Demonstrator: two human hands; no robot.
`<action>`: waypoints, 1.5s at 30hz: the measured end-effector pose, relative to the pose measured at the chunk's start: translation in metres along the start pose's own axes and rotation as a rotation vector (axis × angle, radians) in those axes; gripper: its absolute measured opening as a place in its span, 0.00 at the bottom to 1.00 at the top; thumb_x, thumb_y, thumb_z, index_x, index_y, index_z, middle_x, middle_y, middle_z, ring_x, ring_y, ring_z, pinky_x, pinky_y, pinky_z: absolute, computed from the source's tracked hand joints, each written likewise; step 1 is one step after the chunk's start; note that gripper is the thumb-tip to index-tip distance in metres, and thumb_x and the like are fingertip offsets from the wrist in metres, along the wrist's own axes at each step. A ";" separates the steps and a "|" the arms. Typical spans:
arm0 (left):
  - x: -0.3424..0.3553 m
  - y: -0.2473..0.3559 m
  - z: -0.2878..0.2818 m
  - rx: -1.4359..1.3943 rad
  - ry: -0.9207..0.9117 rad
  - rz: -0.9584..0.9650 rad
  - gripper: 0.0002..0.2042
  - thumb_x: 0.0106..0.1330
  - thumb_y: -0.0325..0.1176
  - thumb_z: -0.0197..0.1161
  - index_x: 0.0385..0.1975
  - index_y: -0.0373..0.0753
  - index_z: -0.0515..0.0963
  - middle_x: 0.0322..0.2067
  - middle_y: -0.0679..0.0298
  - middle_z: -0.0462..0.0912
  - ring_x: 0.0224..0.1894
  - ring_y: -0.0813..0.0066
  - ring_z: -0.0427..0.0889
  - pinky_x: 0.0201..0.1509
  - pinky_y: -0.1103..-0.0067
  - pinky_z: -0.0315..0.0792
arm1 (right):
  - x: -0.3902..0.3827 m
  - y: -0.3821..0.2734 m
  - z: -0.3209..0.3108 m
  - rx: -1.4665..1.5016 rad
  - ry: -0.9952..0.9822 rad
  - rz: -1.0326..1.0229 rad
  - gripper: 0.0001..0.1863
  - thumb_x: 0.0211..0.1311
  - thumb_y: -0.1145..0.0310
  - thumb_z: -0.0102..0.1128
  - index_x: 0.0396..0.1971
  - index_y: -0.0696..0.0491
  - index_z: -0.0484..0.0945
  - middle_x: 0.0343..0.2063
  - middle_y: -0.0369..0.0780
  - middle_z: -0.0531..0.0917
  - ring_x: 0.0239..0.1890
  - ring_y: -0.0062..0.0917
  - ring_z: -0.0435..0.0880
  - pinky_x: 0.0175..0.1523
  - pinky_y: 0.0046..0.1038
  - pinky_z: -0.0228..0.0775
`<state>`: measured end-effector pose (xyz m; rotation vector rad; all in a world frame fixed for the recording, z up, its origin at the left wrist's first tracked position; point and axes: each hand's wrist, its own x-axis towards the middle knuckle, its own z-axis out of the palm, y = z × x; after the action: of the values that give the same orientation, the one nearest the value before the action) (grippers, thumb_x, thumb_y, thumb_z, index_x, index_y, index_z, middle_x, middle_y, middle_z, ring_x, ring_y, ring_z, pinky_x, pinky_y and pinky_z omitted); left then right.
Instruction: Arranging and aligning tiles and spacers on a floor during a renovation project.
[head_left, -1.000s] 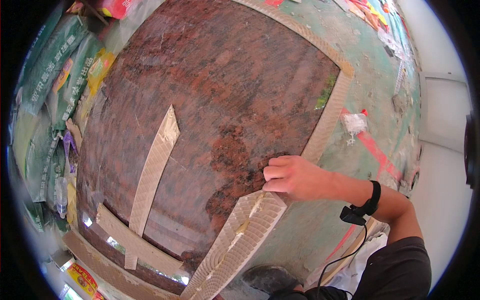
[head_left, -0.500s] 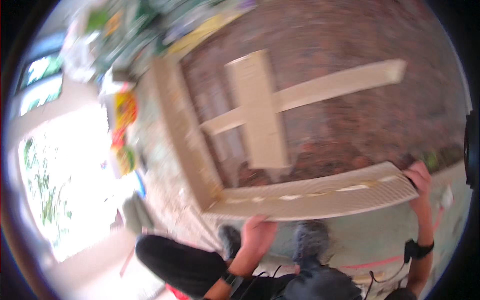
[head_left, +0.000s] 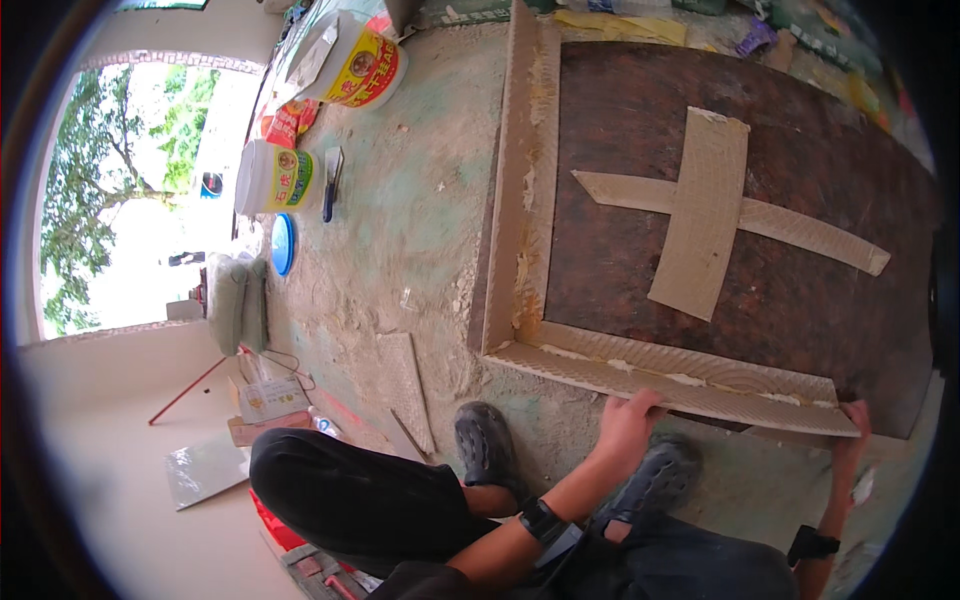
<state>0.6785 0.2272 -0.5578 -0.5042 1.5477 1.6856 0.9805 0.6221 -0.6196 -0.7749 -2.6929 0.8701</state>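
Note:
A long beige strip with a ribbed face (head_left: 760, 405), apparently tile, lies along the near edge of a dark reddish-brown board (head_left: 620, 270). A line of pale, yellowish paste runs along the strip. My left hand (head_left: 630, 425) grips its near edge around the middle. At its right end my right hand (head_left: 853, 430) holds the corner, with the fingers partly hidden. A second beige strip (head_left: 525, 190) stands along the board's left side and meets the first at a corner, where paste shows. Two loose strips lie crossed on the board, a wide one (head_left: 705, 215) over a narrow one (head_left: 810, 235).
On the dusty floor to the left stand a large white bucket (head_left: 345, 65) and a smaller tub (head_left: 280, 178). Nearby are a putty knife (head_left: 332, 185) and a blue lid (head_left: 284, 245). My shoes (head_left: 487, 445) are close to the near strip.
The view has swung, so the board and strips sit further right and more of the left floor shows. Both hands remain on the near strip, my left hand now nearer its middle.

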 end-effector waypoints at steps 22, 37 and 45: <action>-0.003 0.029 0.026 -0.250 0.078 -0.183 0.09 0.67 0.29 0.61 0.40 0.32 0.70 0.35 0.67 0.75 0.35 0.81 0.69 0.39 0.76 0.65 | 0.004 -0.016 -0.005 -0.130 0.006 -0.009 0.15 0.71 0.62 0.56 0.41 0.59 0.83 0.32 0.42 0.79 0.37 0.34 0.81 0.44 0.34 0.72; 0.000 0.020 0.033 -0.240 0.141 -0.137 0.11 0.66 0.29 0.60 0.21 0.34 0.73 0.25 0.70 0.72 0.29 0.82 0.66 0.31 0.75 0.58 | 0.004 -0.019 -0.005 -0.087 0.005 0.072 0.17 0.68 0.60 0.58 0.43 0.60 0.83 0.31 0.39 0.77 0.32 0.28 0.78 0.38 0.30 0.69; -0.003 0.026 0.035 -0.288 0.143 -0.150 0.09 0.67 0.29 0.60 0.26 0.32 0.76 0.28 0.70 0.74 0.31 0.83 0.67 0.32 0.76 0.60 | 0.002 -0.021 -0.004 -0.076 -0.006 0.158 0.15 0.66 0.64 0.58 0.41 0.60 0.83 0.30 0.41 0.77 0.32 0.31 0.79 0.39 0.32 0.70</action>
<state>0.6682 0.2615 -0.5328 -0.8848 1.3317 1.7954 0.9711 0.6108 -0.6044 -1.0153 -2.7130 0.8074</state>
